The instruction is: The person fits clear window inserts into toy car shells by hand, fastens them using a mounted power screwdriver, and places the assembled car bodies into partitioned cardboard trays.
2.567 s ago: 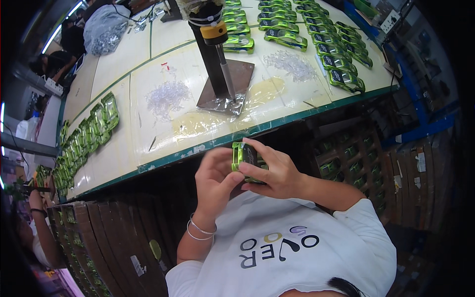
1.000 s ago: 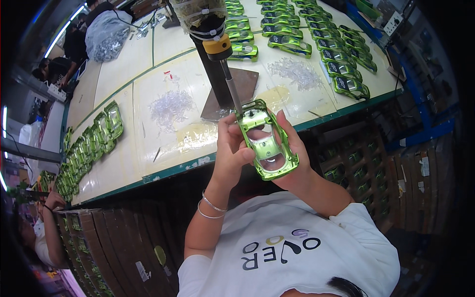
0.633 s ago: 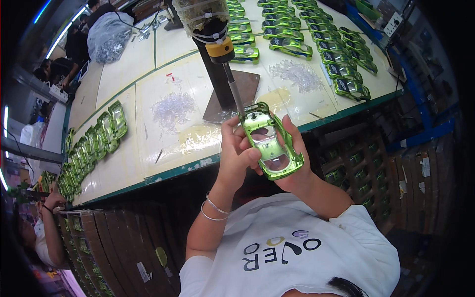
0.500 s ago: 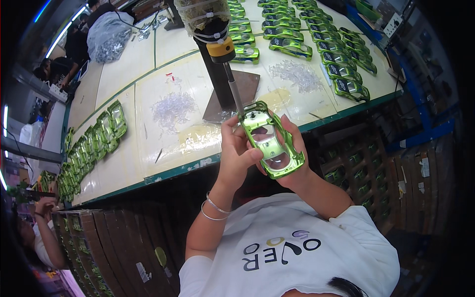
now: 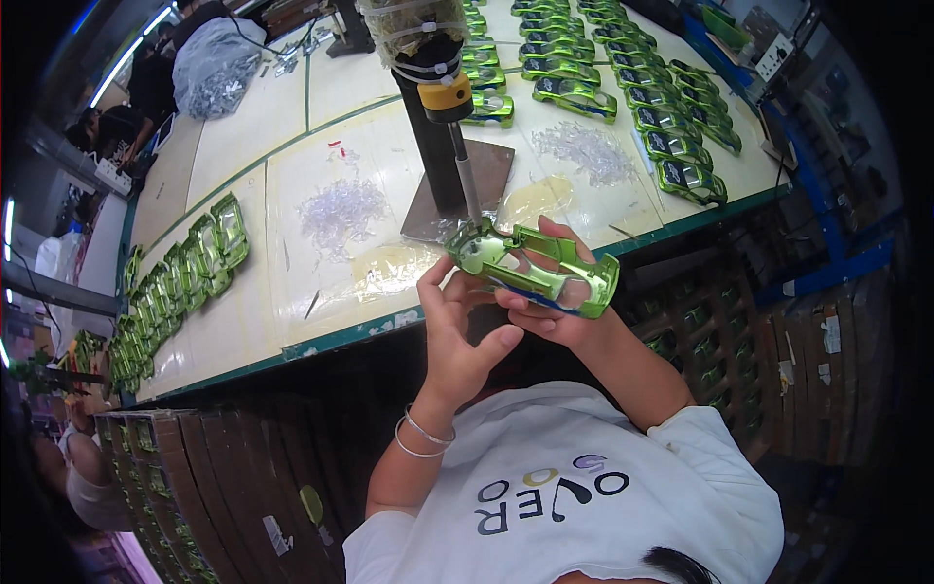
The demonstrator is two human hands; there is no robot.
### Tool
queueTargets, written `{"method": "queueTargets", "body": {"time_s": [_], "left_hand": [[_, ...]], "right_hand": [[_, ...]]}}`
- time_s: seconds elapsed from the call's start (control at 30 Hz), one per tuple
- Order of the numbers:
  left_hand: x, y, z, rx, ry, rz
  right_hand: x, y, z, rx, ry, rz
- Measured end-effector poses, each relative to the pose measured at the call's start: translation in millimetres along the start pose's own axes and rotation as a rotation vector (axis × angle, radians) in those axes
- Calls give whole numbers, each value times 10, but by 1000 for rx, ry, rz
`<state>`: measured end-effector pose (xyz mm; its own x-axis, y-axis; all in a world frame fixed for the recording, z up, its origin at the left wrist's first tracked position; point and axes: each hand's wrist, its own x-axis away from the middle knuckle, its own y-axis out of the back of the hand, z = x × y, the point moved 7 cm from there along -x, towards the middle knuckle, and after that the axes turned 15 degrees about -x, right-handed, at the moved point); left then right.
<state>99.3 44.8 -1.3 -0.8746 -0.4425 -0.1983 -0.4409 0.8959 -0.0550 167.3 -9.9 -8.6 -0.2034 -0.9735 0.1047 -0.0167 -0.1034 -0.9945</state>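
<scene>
A green toy car body shell (image 5: 530, 277), with openings at its windows, is in front of me above the table edge. My right hand (image 5: 569, 326) grips its right and near side, fingers wrapped underneath. My left hand (image 5: 452, 326) curls its fingers against the shell's left end, its thumb held off the surface. A mounted power screwdriver (image 5: 445, 97) with a yellow collar hangs over the work. Its long bit (image 5: 467, 180) points down at the shell's left end; whether it touches a screw I cannot tell.
The screwdriver's dark post (image 5: 433, 161) stands on a brown base plate (image 5: 496, 165). Small clear plastic pieces lie in two piles (image 5: 342, 214) (image 5: 589, 151). Rows of green car shells stand at left (image 5: 185, 282) and far right (image 5: 671, 146). Stacked trays (image 5: 710, 341) hold more below the table.
The shell has turned from upright to nearly sideways, its screwdriver end now at the left. My left thumb has come off it, and the right hand has shifted underneath.
</scene>
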Motion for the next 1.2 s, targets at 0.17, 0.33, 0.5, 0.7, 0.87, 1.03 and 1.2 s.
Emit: {"method": "queueTargets", "body": {"time_s": [0.17,0.33,0.5,0.7,0.87,1.03,1.2], "left_hand": [[27,1,-98,-69,-46,6],[15,-22,-130,-111,-74,37],[-6,-27,-163,-117,-84,48],[-2,-52,-195,-111,-92,78],[-11,-59,-210,-103,-102,93],[-7,-65,-226,-110,-115,93],[-15,-74,-224,-112,-118,103]], "right_hand": [[-7,-84,-67,-135,-160,114],[-24,-87,-43,-197,-212,178],[-32,-129,-32,-276,-235,234],[-6,-124,-22,-281,-242,233],[-21,-135,-5,-258,-212,215],[-15,-181,-16,-273,-239,227],[-21,-203,-13,-263,-237,241]]}}
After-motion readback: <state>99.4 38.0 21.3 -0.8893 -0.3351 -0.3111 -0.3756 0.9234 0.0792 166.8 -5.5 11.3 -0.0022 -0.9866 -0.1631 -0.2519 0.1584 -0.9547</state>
